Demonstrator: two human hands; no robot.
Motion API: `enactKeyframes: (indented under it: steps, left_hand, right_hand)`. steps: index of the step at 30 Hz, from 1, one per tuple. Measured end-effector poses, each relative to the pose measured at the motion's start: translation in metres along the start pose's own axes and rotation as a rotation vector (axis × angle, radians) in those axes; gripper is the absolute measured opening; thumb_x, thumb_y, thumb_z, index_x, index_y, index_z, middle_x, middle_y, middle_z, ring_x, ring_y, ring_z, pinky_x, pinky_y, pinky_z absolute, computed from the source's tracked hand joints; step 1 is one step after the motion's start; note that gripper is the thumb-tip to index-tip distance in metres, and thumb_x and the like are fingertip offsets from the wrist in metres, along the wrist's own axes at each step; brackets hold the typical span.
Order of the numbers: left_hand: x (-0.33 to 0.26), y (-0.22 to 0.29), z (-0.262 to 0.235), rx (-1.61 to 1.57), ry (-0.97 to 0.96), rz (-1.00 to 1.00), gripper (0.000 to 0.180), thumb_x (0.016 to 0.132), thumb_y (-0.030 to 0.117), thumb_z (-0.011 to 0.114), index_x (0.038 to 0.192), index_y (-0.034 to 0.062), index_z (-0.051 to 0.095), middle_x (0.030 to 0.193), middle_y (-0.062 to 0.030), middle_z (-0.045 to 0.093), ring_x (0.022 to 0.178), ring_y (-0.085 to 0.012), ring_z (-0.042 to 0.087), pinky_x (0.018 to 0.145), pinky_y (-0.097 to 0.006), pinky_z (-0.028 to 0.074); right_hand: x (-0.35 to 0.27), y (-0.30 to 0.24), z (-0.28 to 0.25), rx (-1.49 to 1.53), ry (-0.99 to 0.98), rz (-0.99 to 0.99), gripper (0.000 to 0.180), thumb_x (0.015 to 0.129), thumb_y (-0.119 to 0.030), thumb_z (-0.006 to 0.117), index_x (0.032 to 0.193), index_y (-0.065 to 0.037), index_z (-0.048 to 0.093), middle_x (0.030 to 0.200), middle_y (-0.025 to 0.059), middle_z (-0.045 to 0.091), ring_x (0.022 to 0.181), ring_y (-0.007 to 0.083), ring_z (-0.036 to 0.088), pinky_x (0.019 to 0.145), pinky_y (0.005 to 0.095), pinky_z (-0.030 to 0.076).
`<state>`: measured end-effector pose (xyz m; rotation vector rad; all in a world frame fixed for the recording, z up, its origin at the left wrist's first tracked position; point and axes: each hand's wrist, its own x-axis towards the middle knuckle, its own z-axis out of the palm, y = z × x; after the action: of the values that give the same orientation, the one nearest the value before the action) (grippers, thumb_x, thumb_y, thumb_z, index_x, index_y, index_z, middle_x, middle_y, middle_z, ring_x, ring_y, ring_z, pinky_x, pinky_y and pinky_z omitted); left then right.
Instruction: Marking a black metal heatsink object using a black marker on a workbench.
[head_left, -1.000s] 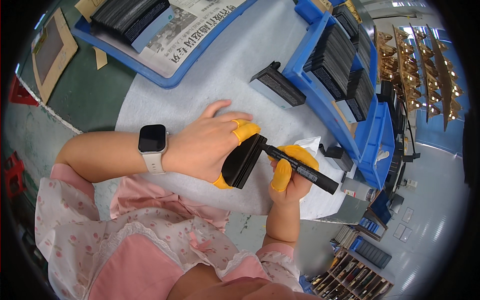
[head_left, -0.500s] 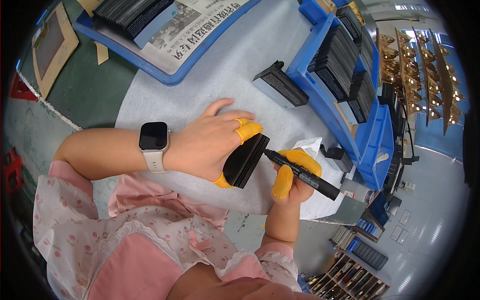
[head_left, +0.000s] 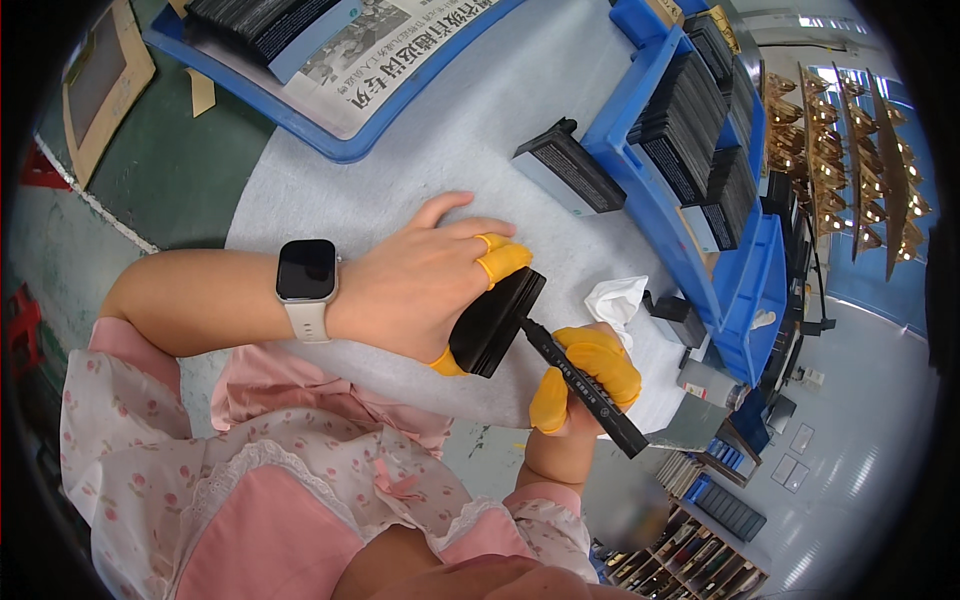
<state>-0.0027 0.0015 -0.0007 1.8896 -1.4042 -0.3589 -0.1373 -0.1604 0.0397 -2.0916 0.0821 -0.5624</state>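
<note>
Marking step: left hand (head_left: pixel 420 285) clamps the flat black rectangular block (head_left: pixel 495 322); right hand (head_left: pixel 585 385) grips the black marker pen (head_left: pixel 585 388), whose tip next needs steady contact.

My left hand (head_left: pixel 415 285) pinches a stack of flat plates (head_left: pixel 495 320) on the mat (head_left: pixel 420 170). My right hand (head_left: pixel 585 375) holds a marker pen (head_left: pixel 580 385) just right of it. A battery pack (head_left: pixel 568 167) lies behind, beside the tray (head_left: pixel 655 190).

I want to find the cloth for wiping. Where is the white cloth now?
In the head view, the white cloth lies crumpled on the grey mat, right of centre, just above the right hand and beside the blue tray.
</note>
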Motion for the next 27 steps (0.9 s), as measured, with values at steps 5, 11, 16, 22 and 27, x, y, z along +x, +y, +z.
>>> enactKeyframes:
  steps: [5,11,16,22,27]
  left_hand:
    - [-0.002,-0.001,0.000,-0.020,0.019,0.006,0.063,0.063,0.029,0.079,0.115,0.0028,0.055,0.118,-0.0095,0.056,0.130,-0.0254,0.040,0.111,-0.049,0.016]
    - [-0.001,-0.001,0.001,0.001,0.072,0.032,0.049,0.066,0.027,0.074,0.108,0.0051,0.061,0.110,-0.0083,0.060,0.125,-0.0262,0.045,0.108,-0.050,0.021]
    - [-0.001,-0.001,0.001,0.001,0.076,0.038,0.050,0.065,0.027,0.074,0.107,0.0049,0.061,0.110,-0.0083,0.060,0.124,-0.0261,0.045,0.108,-0.050,0.021]
    - [-0.001,-0.001,0.002,0.019,0.068,0.042,0.051,0.064,0.027,0.074,0.107,0.0040,0.061,0.111,-0.0081,0.060,0.124,-0.0257,0.045,0.108,-0.050,0.021]
    - [-0.001,-0.001,0.001,0.012,0.076,0.042,0.052,0.064,0.029,0.075,0.107,0.0043,0.061,0.110,-0.0079,0.060,0.124,-0.0255,0.045,0.108,-0.050,0.021]
  right_hand:
    - [0.011,-0.004,0.002,-0.073,-0.062,-0.104,0.017,0.065,-0.009,0.073,0.074,-0.001,0.061,0.071,0.0101,0.058,0.054,0.0207,0.054,0.050,0.0265,0.042]
    - [0.009,-0.002,0.002,-0.042,-0.046,-0.097,0.018,0.064,-0.009,0.073,0.075,-0.002,0.062,0.072,0.0102,0.059,0.055,0.0217,0.056,0.050,0.0269,0.044]
    - [0.009,-0.001,0.002,-0.117,-0.054,-0.098,0.019,0.064,-0.012,0.075,0.076,-0.003,0.063,0.073,0.0099,0.059,0.058,0.0226,0.058,0.052,0.0278,0.045]
    - [0.006,0.002,0.003,-0.209,-0.029,-0.090,0.019,0.063,-0.014,0.075,0.076,-0.004,0.066,0.074,0.0096,0.060,0.060,0.0235,0.058,0.054,0.0284,0.045]
    - [0.009,0.013,0.001,-0.177,-0.041,-0.198,0.024,0.069,-0.012,0.075,0.086,-0.001,0.061,0.078,0.0120,0.062,0.064,0.0232,0.057,0.059,0.0293,0.043]
